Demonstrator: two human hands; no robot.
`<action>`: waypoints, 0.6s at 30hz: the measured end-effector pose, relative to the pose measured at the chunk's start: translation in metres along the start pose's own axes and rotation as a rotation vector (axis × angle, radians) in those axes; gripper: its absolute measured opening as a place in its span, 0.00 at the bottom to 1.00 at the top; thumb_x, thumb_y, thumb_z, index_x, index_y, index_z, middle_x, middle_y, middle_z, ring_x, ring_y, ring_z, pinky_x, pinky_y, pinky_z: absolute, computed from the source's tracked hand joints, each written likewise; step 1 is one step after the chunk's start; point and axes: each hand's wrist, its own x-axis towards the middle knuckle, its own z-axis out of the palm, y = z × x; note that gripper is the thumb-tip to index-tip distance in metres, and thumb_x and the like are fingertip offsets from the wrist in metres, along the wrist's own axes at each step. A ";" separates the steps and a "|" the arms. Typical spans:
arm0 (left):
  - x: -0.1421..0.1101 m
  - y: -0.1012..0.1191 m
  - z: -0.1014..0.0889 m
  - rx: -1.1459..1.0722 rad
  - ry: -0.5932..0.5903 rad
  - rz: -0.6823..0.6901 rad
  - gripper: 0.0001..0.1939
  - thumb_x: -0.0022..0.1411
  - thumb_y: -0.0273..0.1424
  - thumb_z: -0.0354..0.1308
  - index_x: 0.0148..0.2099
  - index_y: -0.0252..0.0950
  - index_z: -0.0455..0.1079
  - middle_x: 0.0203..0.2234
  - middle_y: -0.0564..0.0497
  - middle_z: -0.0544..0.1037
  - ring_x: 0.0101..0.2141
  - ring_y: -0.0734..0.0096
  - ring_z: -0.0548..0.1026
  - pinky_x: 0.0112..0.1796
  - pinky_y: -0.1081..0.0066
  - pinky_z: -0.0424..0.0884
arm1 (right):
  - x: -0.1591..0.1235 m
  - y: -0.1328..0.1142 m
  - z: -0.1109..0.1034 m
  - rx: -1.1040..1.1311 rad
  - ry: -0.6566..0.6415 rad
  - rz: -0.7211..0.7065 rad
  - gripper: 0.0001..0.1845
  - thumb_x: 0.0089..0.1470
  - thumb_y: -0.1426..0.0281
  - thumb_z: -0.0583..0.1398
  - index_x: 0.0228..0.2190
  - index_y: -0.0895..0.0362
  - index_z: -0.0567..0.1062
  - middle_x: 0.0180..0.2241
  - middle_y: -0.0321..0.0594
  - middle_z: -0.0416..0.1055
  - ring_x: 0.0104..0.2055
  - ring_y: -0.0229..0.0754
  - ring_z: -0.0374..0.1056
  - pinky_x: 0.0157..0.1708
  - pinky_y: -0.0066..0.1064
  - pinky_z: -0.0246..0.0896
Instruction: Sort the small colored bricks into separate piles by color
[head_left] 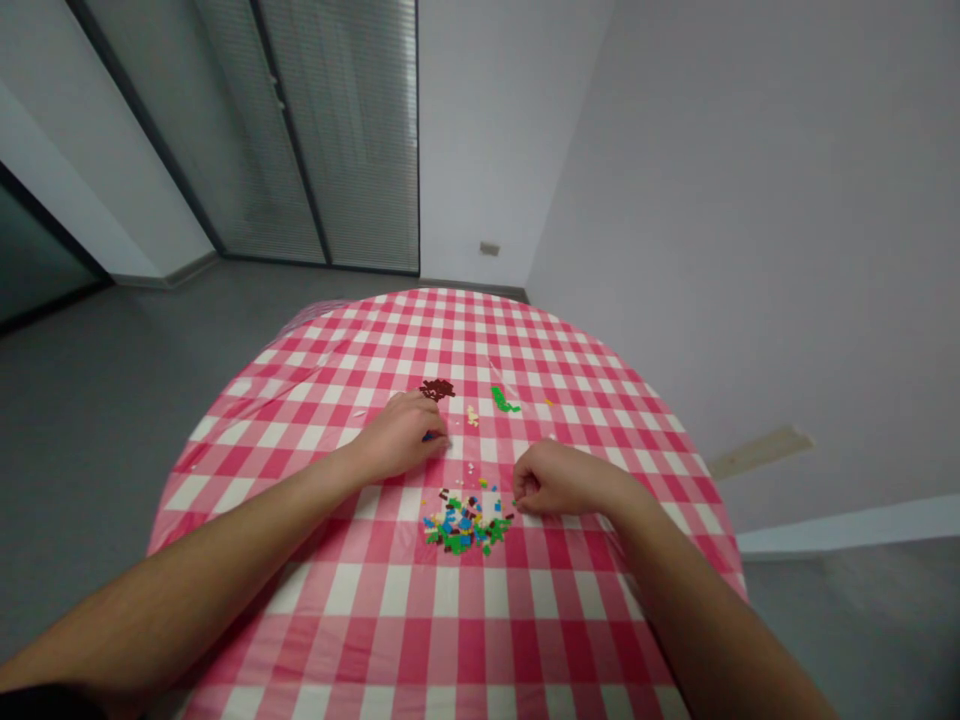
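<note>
The fingertips (440, 443) of the left hand (401, 437) curl down close together, a small blue brick (429, 436) showing right at them; whether they clamp it cannot be told from this view. The fingertips (520, 488) of the right hand (561, 478) bunch together too, with nothing visible between them, though anything that small could be hidden.

The landmark is the mixed pile of tiny plastic bricks (465, 522), mostly green and blue with some yellow, red and dark pieces. The right hand sits just beside it, on its far right edge, and the left hand is beyond it and to the left. Farther beyond the pile lie a dark brown cluster of bricks (436, 389), a green cluster of bricks (504, 401) and a few cream bricks (472, 415) between those two. All of it rests on a pink-and-white gingham tablecloth (450, 625) covering a round table, and well beyond the pile stand a white wall (495, 130) and a glass partition with slatted blinds (337, 130)
</note>
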 end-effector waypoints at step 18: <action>-0.002 0.027 0.015 -0.181 0.020 0.154 0.09 0.68 0.35 0.57 0.42 0.39 0.79 0.34 0.49 0.77 0.38 0.65 0.71 0.44 0.64 0.62 | 0.008 0.012 0.001 0.017 0.148 -0.046 0.10 0.46 0.79 0.61 0.29 0.57 0.82 0.26 0.38 0.78 0.25 0.36 0.68 0.25 0.26 0.53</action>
